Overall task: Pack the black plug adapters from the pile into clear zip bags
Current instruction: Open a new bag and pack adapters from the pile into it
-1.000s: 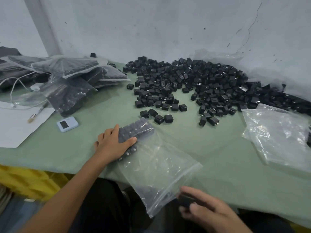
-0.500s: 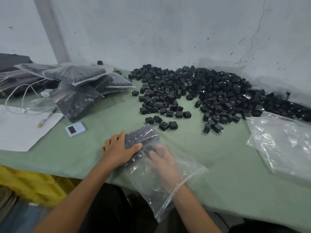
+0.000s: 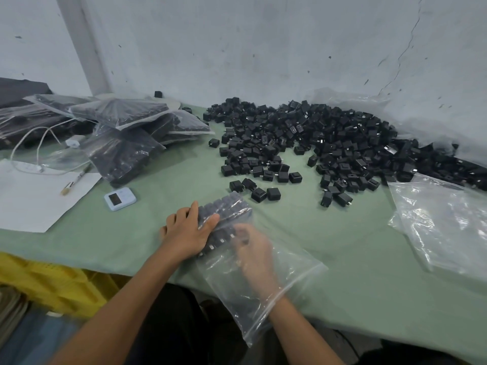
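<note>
Moved in from the near edge of the green tabletop [image 3: 329,233] a second ago, the right hand [image 3: 254,255] now sits inside the clear zip bag [image 3: 279,296], its grip too blurred to tell. The left hand [image 3: 188,234] presses flat on rows of black plug adapters [image 3: 226,209] at the bag's far end. The loose pile [image 3: 316,138] lies beyond.

Two hands [image 3: 185,234], one adapter pile [image 3: 316,143]
</note>
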### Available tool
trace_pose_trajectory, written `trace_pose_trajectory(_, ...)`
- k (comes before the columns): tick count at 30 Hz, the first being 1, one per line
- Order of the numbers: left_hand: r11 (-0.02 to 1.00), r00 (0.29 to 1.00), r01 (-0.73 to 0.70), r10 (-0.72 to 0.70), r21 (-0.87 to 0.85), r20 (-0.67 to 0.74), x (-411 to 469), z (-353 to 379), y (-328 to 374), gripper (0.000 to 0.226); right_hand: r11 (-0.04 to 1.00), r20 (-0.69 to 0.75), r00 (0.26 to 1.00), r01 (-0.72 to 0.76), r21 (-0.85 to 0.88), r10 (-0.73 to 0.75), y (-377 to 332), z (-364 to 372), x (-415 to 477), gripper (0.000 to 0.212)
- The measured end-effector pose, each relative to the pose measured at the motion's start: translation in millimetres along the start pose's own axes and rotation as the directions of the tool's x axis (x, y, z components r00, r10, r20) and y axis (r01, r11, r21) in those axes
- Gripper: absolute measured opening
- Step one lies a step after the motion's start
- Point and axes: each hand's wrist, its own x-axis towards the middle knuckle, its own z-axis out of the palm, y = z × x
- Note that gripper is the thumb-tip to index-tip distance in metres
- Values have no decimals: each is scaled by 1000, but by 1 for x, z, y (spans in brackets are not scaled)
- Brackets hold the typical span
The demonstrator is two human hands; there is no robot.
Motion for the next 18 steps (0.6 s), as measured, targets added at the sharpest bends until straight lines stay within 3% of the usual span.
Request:
trace_pose_trajectory(3, 999, 1000, 2, -2, 36, -3, -2, 0, 2, 85, 996, -17, 996, 89, -9, -89, 5, 3, -1, 22)
trace_pose_trajectory(8, 971, 998, -55, 62, 231, -24, 1, -6, 8, 73, 998, 7, 998, 60, 29, -60, 12, 3, 1, 18)
trace_pose_trajectory(11, 973, 991, -135, 137, 188, 3, 4, -6, 16, 62, 997, 15, 997, 75, -14, -75, 14, 3, 0, 19)
trace_pose_trajectory(16, 975, 984, -176, 179, 133, -10, 3, -5, 18, 73, 992, -63, 991, 121, 19, -120, 20, 8, 3, 14)
trace_pose_trajectory(18, 978, 985, -169, 171, 125, -7, 3, -5, 17, 74, 991, -15, 993, 121, 55, -121, 20, 6, 4, 20)
